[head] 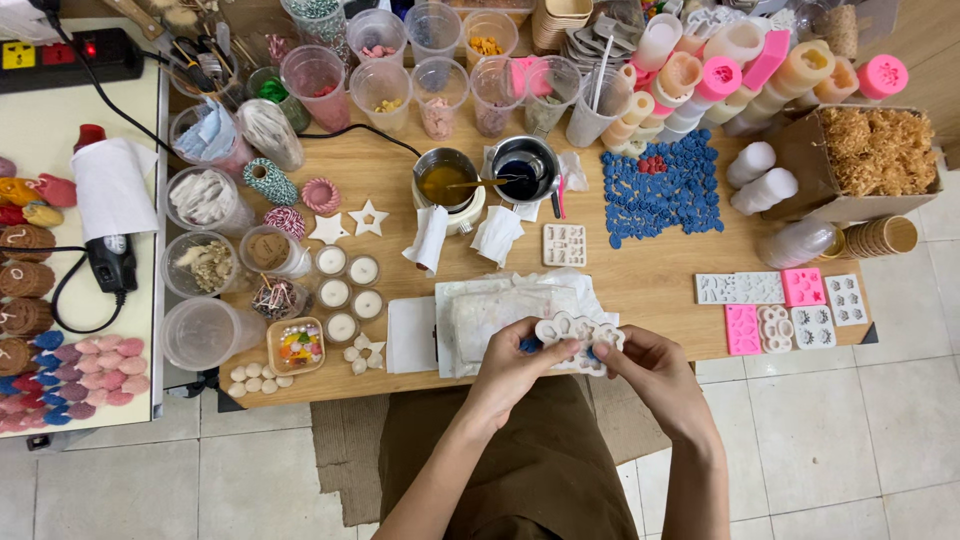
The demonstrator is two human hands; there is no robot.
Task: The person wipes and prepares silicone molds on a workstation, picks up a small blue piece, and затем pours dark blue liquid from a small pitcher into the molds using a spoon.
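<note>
Presently, table (660,285): wooden, crowded with craft supplies.
Blue pieces (662,188): spread toward the far right of the table.
Paper sheets (500,312): at the near edge, just beyond my hands.
Mould (578,338): pale silicone, flower-shaped cavities, held over the near edge.
Left hand (512,368): I have fingers clamped on the mould's left end.
Right hand (652,368): I pinch its right end.

Wooden counter (660,285) on a floor (840,440) of pale square tiles; a white side table (40,130) adjoins it; lighting even.
</note>
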